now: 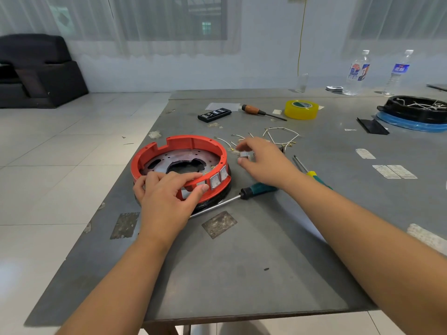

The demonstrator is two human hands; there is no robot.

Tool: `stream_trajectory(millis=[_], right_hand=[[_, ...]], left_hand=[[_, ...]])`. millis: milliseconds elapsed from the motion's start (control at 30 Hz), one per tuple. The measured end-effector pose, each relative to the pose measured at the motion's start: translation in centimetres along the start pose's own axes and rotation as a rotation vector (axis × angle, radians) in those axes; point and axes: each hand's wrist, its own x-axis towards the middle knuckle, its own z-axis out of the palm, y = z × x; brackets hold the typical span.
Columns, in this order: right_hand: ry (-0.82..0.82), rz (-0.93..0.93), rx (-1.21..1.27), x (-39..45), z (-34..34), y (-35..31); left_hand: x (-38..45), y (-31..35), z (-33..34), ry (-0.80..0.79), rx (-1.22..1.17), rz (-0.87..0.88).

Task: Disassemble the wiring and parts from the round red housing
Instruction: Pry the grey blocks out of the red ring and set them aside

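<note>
Round red housing [180, 151] sits near the left edge of the grey counter [254, 262]. It's a moulded plastic ring with notched cut-outs in the far wall, on a black base. Inside is a dull, perforated metal plate [169, 160] with a ragged central hole. Two white rocker switches [219, 178] are set in the near-right wall.

Left hand [167, 197] grips the near rim: fingers curled over the top edge, thumb pressed on the outer wall just beside the switches. Closed on the housing, steadying it.

Right hand [263, 160] is just right of the housing, apart from it, low over the counter. Fingers and thumb pinch a small grey boxy part [244, 155]; can't tell what it is.

Loose white wires [280, 136] with small metal terminals lie in loops beyond the right hand.

A teal-handled screwdriver [242, 195] lies with its steel shaft running under the housing's near-right side. A green-yellow screwdriver [312, 174] lies under the right forearm.

Further back: wooden-handled screwdriver [261, 111], yellow tape roll [301, 109], black bit case [214, 114]. A black tray [416, 108] of wires on a blue ring sits at far right, with two clear bottles [358, 73] behind it.

The counter surface is scuffed, with patches of tape residue. The near half is open; the left edge drops to tiled floor [60, 153] close beside the housing.
</note>
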Motion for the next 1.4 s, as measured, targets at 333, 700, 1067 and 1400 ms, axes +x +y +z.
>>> stream_trajectory(millis=[333,700,1067,1400], right_hand=[[-0.222,-0.154,-0.195,-6.1,0.9,0.6],[-0.156,-0.198,-0.274,-6.2,1.4,1.0],[-0.126,-0.252,-0.354,-5.9,1.1,1.4],[-0.067,-0.26,-0.504,-5.6,0.3,2.2]], left_hand=[[-0.3,0.7,0.1,-0.009,0.105,0.036],[1.1,2.7,-0.4,-0.161,0.353,0.101],[3.1,3.7,1.7,-0.139,0.353,-0.02],[3.1,0.8,0.6,-0.105,0.13,-0.049]])
